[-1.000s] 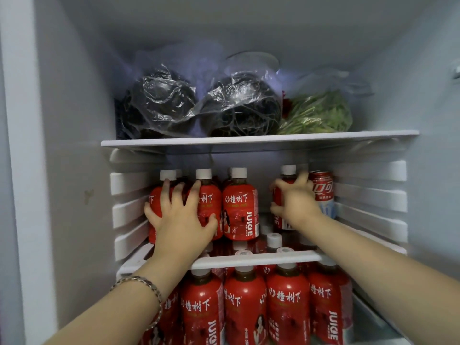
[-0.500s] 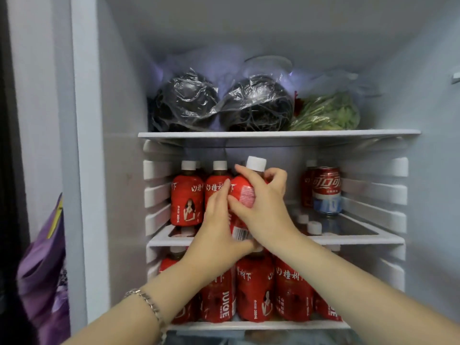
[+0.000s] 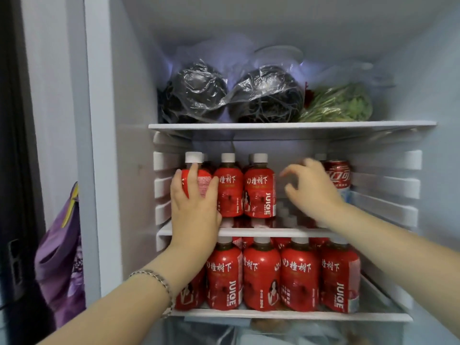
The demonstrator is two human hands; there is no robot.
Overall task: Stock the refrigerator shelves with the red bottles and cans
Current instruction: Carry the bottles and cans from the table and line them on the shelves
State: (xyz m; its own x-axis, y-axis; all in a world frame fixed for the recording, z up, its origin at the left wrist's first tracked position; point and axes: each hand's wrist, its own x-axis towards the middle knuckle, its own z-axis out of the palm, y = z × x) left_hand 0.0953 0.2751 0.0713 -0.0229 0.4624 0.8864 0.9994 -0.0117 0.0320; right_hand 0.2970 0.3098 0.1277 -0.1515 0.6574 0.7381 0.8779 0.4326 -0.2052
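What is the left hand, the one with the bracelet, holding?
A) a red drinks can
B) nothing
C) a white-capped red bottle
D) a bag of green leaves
C: the left hand curls its fingers round the leftmost red plastic bottle with a white cap on the middle white shelf.

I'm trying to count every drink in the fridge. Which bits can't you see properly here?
Head view:
- Leftmost bottle: its label is covered by the left hand gripping it.
- Bottle cap beside the red can: its bottle is hidden behind the blurred right hand.
- Back rows: hidden by the front bottles, so no full count.
- Dark bags: contents unclear through crinkled plastic.
- Bottom drawer: cut off by the lower edge.
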